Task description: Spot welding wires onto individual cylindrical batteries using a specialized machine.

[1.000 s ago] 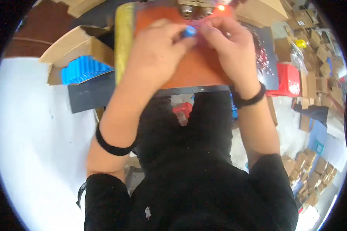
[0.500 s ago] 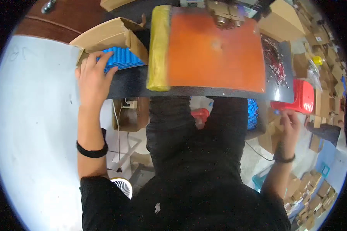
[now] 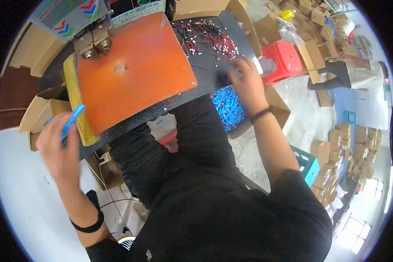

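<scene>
My left hand pinches a blue cylindrical battery cell between thumb and fingers, held up beside the yellow-wrapped edge of an orange board. Behind that hand, a cardboard box of blue cells is mostly hidden. My right hand hovers at the right end of the dark table, its thumb and fingers apart and nothing visible in them. Just beyond its fingertips lies a loose pile of red and black wire leads with white connectors.
The orange board covers the table's middle, under a metal machine head. Below the table edge, a carton holds many blue cells. A red plastic stool stands at right; a person is farther off.
My left hand has come away from the cell box with one blue cell. My right hand has moved from beside the stool up to the wire leads. The view has turned right.
</scene>
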### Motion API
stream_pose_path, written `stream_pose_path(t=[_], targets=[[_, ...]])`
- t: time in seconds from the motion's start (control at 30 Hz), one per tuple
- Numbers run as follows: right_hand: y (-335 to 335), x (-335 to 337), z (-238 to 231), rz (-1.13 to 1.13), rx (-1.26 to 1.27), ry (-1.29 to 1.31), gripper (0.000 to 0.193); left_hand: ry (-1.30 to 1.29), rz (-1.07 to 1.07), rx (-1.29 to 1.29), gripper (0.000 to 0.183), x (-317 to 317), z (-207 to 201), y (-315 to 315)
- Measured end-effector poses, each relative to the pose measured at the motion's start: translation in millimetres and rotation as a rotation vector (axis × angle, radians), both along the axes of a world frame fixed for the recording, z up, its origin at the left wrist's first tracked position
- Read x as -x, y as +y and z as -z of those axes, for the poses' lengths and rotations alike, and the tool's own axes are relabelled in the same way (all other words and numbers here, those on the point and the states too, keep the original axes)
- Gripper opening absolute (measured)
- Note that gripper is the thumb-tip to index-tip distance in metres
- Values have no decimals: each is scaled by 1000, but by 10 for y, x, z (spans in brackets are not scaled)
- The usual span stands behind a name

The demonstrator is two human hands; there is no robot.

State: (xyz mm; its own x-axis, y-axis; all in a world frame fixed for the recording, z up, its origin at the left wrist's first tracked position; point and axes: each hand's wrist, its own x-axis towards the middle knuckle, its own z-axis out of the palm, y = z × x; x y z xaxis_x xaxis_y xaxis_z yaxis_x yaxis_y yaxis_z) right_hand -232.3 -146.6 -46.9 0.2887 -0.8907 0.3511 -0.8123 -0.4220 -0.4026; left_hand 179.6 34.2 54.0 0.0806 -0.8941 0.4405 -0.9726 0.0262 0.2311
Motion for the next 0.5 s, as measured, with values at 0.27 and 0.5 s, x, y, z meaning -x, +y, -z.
stream_pose_path(t=[0.27,0.5], targets=[[-432,59,141,-29,62,243,16,-84,59,-287,23,660,-148,-538],[-357,-93,-311,-116,164,-162,9,335,-34,-102,28,812,87,-651]])
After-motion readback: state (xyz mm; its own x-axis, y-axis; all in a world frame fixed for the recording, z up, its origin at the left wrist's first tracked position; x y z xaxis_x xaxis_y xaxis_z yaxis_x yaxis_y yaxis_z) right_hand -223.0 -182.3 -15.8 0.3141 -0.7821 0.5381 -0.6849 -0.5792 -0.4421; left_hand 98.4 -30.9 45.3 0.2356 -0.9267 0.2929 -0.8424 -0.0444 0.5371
